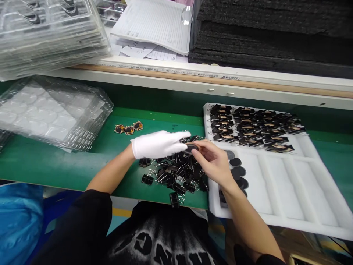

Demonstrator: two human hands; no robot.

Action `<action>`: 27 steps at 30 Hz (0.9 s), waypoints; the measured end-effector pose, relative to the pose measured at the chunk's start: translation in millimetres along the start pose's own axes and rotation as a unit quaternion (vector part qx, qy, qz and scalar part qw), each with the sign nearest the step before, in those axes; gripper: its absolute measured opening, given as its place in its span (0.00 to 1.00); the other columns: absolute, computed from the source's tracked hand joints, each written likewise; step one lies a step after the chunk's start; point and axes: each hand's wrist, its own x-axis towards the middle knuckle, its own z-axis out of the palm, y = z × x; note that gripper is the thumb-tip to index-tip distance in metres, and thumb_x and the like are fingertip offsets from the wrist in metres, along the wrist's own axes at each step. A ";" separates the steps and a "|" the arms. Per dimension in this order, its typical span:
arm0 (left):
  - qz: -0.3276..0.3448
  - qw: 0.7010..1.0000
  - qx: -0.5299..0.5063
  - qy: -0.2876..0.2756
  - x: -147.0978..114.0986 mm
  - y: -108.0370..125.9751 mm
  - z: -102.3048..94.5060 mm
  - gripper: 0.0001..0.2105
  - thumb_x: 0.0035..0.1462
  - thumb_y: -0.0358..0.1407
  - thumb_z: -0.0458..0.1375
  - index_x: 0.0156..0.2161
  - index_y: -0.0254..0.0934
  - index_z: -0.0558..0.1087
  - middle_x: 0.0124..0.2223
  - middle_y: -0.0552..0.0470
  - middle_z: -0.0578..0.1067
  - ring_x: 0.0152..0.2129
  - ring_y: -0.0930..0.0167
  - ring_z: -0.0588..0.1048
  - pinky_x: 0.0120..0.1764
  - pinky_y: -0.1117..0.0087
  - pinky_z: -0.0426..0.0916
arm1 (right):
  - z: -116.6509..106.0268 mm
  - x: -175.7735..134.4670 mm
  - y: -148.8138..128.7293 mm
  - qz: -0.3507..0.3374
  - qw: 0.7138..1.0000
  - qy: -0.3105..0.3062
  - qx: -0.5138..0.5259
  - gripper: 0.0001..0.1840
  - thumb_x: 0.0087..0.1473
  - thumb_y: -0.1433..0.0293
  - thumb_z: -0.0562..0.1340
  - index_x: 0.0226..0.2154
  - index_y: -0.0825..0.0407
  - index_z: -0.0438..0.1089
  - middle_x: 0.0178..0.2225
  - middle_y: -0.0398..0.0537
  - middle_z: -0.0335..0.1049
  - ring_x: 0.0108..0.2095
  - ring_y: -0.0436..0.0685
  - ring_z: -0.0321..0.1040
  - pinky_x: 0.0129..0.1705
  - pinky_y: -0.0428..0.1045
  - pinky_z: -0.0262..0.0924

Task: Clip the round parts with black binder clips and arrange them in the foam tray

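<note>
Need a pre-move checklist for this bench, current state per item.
1. Dark round disc gripped: ok, between thumb and fingers of the right hand.
2. Left hand touching the disc: cannot tell; its fingertips are at the disc's edge.
3. Both hands gloved, if your rules want that: not ok; only the left is, the right is bare.
4. Binder clips within reach: ok, piled on the green table by both hands.
5. Clipped pieces all fully clamped: cannot tell, too small and crowded.
6. Three gold-rimmed round pieces apart from the clip pile: ok.
</note>
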 end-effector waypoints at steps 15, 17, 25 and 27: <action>-0.122 0.965 0.229 -0.040 21.6 -30.7 23.0 0.16 0.66 0.44 0.53 0.48 0.36 0.74 0.40 0.42 0.80 0.34 0.61 0.78 0.34 0.67 0.65 | -12.8 5.9 17.3 0.084 0.988 0.072 0.106 0.14 0.55 0.59 0.72 0.42 0.46 0.76 0.38 0.45 0.78 0.30 0.52 0.71 0.35 0.51 0.71; -0.123 0.963 0.236 -0.035 23.4 -33.9 20.0 0.17 0.69 0.42 0.48 0.42 0.36 0.76 0.37 0.43 0.80 0.34 0.62 0.78 0.34 0.67 0.64 | -14.5 5.5 17.8 0.088 0.988 0.064 0.112 0.14 0.55 0.60 0.72 0.42 0.46 0.76 0.39 0.46 0.78 0.30 0.52 0.71 0.35 0.51 0.72; -0.163 0.955 0.224 0.107 8.1 -44.4 -8.0 0.19 0.69 0.42 0.47 0.35 0.36 0.77 0.33 0.43 0.79 0.32 0.60 0.79 0.33 0.65 0.63 | -20.2 5.0 10.2 0.059 0.990 -0.061 0.113 0.10 0.60 0.62 0.69 0.43 0.46 0.77 0.48 0.49 0.76 0.40 0.55 0.75 0.37 0.51 0.75; -0.143 0.973 0.113 0.142 6.7 -33.3 -8.9 0.18 0.68 0.43 0.48 0.34 0.37 0.76 0.33 0.47 0.80 0.30 0.64 0.78 0.34 0.67 0.65 | -17.9 5.2 4.9 0.053 0.990 -0.084 0.099 0.10 0.60 0.61 0.69 0.44 0.45 0.78 0.55 0.52 0.73 0.44 0.57 0.76 0.38 0.51 0.76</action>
